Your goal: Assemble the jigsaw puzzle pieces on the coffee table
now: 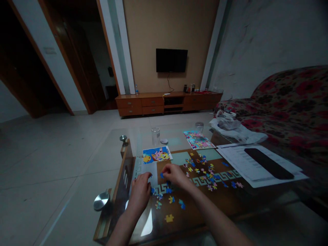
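My right hand (175, 175) pinches a small blue puzzle piece (162, 175) just above the glass table. To its left, my left hand (141, 187) has its fingers curled together, with a bit of blue puzzle piece (151, 175) showing at the fingertips. Several loose pieces lie close to both hands, among them a yellow piece (169, 218) and a blue one (181, 204). A larger scatter of puzzle pieces (210, 176) spreads to the right. Beyond my hands lies a cartoon picture card (157, 155), mostly blue and yellow.
Behind the card stand a clear glass jar (155, 136) and a round lid (164, 141). Farther right are more picture sheets (199, 140), another glass (199, 127), a plastic bag (238, 131), and papers (251, 177) under a dark phone-like slab (269, 163). A flowered sofa (294, 99) borders the right.
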A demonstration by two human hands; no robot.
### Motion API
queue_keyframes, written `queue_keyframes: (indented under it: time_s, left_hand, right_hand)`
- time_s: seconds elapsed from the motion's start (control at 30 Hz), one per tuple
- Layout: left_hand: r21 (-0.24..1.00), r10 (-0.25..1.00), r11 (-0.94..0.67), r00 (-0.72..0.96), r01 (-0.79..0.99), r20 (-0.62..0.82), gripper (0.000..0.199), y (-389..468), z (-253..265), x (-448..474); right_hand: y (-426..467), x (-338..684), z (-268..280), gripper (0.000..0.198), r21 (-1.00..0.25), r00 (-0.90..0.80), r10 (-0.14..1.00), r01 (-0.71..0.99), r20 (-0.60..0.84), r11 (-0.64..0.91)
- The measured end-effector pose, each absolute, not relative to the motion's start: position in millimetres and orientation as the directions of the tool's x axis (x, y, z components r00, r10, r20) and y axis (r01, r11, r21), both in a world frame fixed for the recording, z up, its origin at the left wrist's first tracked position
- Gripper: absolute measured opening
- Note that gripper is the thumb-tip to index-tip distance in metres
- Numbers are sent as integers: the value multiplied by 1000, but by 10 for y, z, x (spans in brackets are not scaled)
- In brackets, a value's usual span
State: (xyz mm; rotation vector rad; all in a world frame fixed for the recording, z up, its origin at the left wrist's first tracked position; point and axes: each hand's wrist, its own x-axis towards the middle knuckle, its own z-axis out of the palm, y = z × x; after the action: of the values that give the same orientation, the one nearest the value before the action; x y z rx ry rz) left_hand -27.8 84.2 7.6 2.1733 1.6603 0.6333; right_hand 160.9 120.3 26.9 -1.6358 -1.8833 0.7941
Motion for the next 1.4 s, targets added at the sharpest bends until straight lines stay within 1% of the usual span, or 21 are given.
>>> queue_keyframes:
  time_s: [0.1,0.17,0.33,0.5,0.6,0.73,0.87,1.07,1.17,1.27,1.33,1.37,1.4]
  left_hand:
    - [518,956,-292,224,804,192,38,844,39,-296]
    - [520,948,-312,221,795,230,36,841,36,-309]
    - [521,925,-350,199,778,324,31,849,98,-352]
    - [534,907,-348,132,771,400,16,816,217,-392]
    - [549,902,-340,98,763,421,21,738,299,-390]
    - [555,885,-336,54,761,462,30,629,410,-343]
    - [540,835,-405,57,738,548,36,508,535,-239]
    - [462,726,-547,120,698,678,45,167,700,-20]
    - [402,670,-609,172,684,722,46,-1,809,98]
    - [345,628,-661,241,666,740,44,-149,925,175]
    - [294,592,-701,303,649,747,41,-241,943,148]
    - [260,571,-722,340,641,747,38,-281,921,96]
    - [185,523,-751,399,634,754,35,-315,876,14]
  right_hand:
    - [1151,1604,261,16,-718,-192,981,682,6,138]
    - [1144,1643,286,15,-709,-178,983,689,38,152]
    - [1165,1868,393,19,-671,-47,985,727,166,148]
    - [1164,2172,420,17,-650,87,960,752,268,113]
    - [1157,2374,410,20,-656,182,929,750,322,81]
    - [1135,2614,436,30,-689,311,870,723,383,45]
    - [1061,2755,511,43,-745,422,798,666,429,48]
    - [784,2830,730,57,-810,527,707,576,471,110]
    - [573,2900,945,58,-829,582,619,512,528,226]
    - [236,3065,1074,54,-811,611,536,482,583,332]
    - [-94,3256,980,53,-812,606,546,495,579,311]
    - [-286,3381,865,53,-812,587,580,520,565,264]
    - [-489,3525,709,53,-807,567,613,550,551,217]
